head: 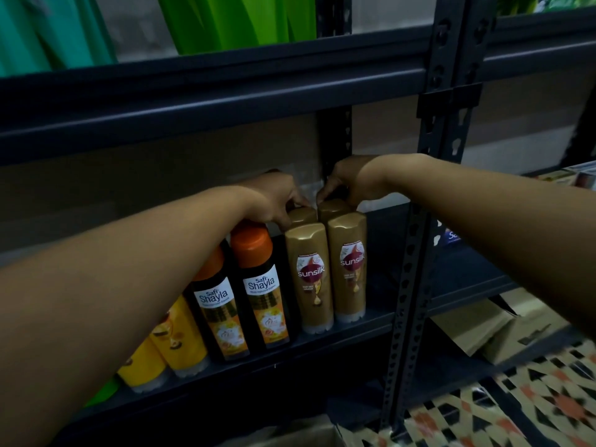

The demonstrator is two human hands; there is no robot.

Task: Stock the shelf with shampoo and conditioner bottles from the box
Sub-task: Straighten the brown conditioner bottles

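Both hands point(274, 198) point(346, 182) grip rear gold bottles point(301, 215) behind front Sunsilk pair point(311, 275); orange-capped bottles point(258, 285) stand just left.

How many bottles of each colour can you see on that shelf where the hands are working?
Gold bottles: 4, two in front and two behind, whose caps the left hand and right hand touch
Black bottles with orange caps: 2
Yellow bottles: 2
Total: 8 bottles in view
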